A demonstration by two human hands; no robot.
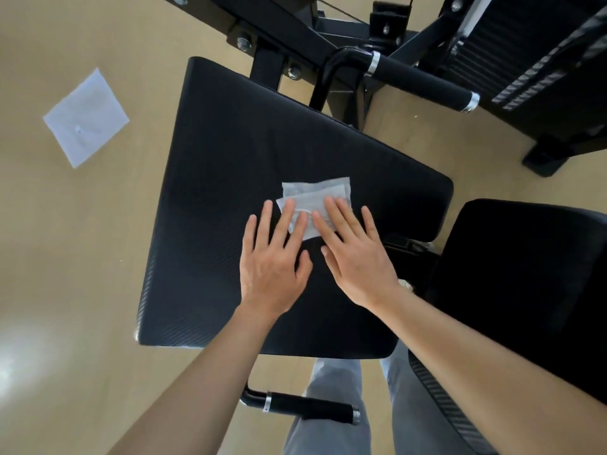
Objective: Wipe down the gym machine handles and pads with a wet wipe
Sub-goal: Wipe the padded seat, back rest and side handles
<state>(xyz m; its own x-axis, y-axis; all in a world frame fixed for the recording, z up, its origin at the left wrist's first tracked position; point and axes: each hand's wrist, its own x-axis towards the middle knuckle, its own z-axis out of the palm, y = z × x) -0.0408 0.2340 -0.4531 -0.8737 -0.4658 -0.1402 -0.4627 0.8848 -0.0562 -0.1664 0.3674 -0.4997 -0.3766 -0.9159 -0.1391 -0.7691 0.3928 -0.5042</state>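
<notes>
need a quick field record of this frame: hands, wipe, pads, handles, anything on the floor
wipe: wet wipe, folded, lying flat on the large pad
left hand: flat, straight fingers pressing the wipe's near edge
right hand: flat, straight fingers pressing the wipe beside the left
handles: far handle and near handle, neither touched
other pad: second pad on the right, not touched
floor: white sheet lying left of the large pad
</notes>
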